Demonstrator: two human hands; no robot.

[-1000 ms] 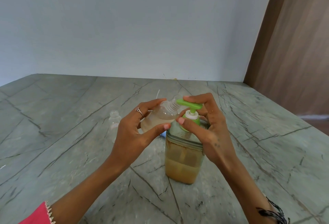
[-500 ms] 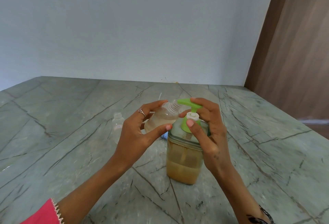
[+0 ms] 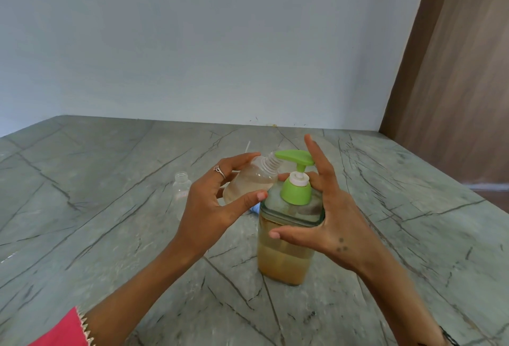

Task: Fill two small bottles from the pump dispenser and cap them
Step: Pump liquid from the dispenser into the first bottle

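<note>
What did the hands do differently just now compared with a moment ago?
The right hand opened: its fingers came up off the green pump head, which has risen, and its thumb dropped to the dispenser's side. The left hand keeps the small clear bottle tilted with its neck under the spout. The square amber-filled pump dispenser and the empty little bottle on the marble counter stayed put.

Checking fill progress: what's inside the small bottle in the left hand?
The tilted bottle in the left hand holds pale yellowish liquid, roughly its lower half. Fingers cover part of it, so the exact level is hidden.
</note>
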